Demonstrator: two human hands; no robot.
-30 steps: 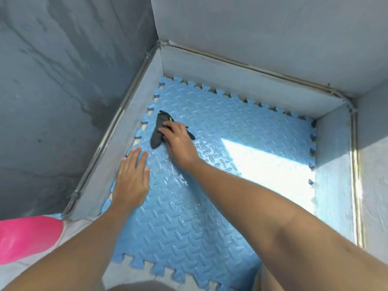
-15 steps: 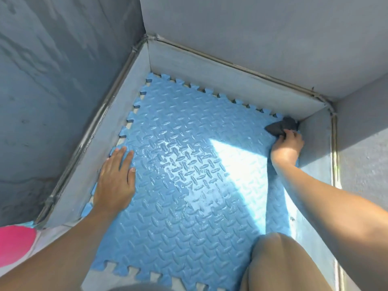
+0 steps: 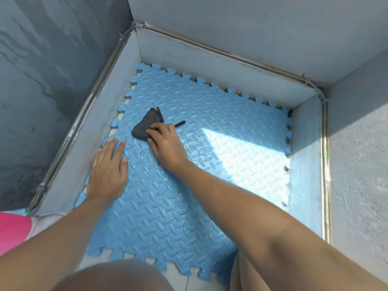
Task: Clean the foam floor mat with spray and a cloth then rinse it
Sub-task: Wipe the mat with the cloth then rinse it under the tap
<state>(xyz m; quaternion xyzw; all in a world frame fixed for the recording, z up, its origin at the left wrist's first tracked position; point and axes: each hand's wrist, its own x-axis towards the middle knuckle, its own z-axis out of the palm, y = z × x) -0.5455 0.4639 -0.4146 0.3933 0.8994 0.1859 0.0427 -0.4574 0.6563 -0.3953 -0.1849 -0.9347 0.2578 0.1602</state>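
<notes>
1 cloth (image 3: pixel 145 126) under right hand (image 3: pixel 168 144) (on mat (image 3: pixel 189 211))

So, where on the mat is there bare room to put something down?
Free: the sunlit patch between the right hand and the right wall, and the near half of the mat. Crowded: the far left part, where the cloth and the left hand lie.

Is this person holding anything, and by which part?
The right hand grips the dark cloth by its near edge; the left hand lies flat on the mat, empty.
</notes>
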